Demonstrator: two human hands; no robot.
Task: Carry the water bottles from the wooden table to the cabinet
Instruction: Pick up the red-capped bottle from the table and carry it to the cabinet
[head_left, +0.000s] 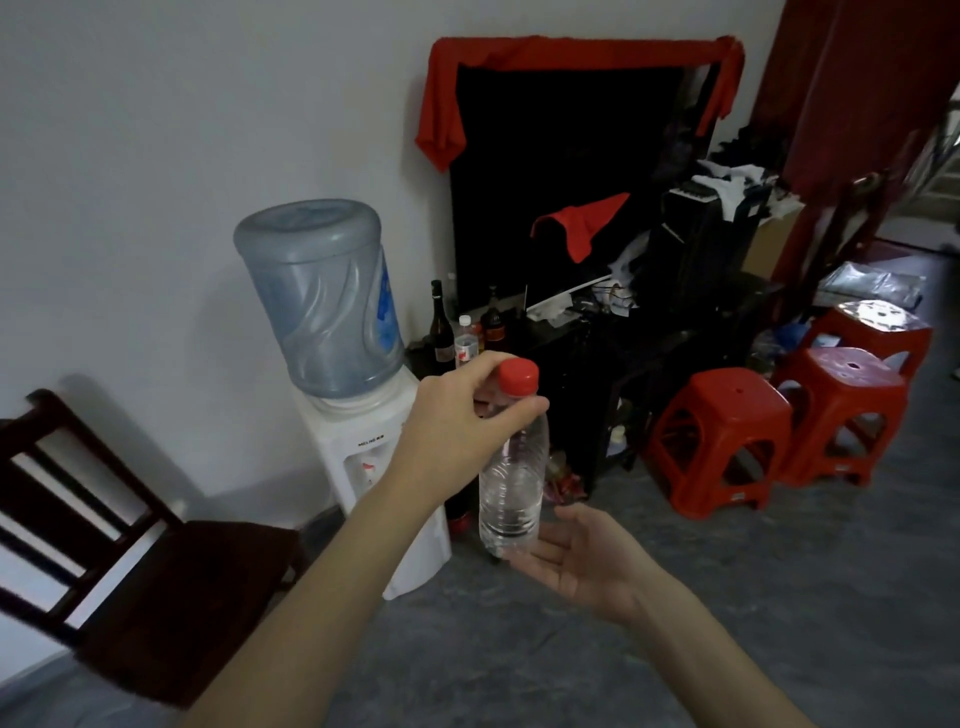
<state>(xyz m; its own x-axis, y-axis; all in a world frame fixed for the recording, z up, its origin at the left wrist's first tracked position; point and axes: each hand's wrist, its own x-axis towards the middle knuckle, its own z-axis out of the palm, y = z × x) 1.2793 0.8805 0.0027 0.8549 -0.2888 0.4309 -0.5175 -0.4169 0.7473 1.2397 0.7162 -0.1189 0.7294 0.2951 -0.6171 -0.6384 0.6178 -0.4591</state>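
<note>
One bottle mid-carry, cabinet ahead

Dark cabinet (587, 358) beyond both hands, already holds bottles. Keep the clear water bottle (511, 483) upright and bring it up beside them. Left hand (457, 431) grasps its neck just under the red cap (518, 377); right hand (582, 564) released, palm up, at its base, ready to support. Bottle about half full, ribbed, no label visible.

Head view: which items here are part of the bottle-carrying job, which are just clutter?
Job:
- water bottle, red cap, gripped at the neck by left hand
- right hand, open under its base
- dark cabinet
- small bottle already on it

Clutter:
- water dispenser
- red stools
- wooden chair
- red cloth
</note>
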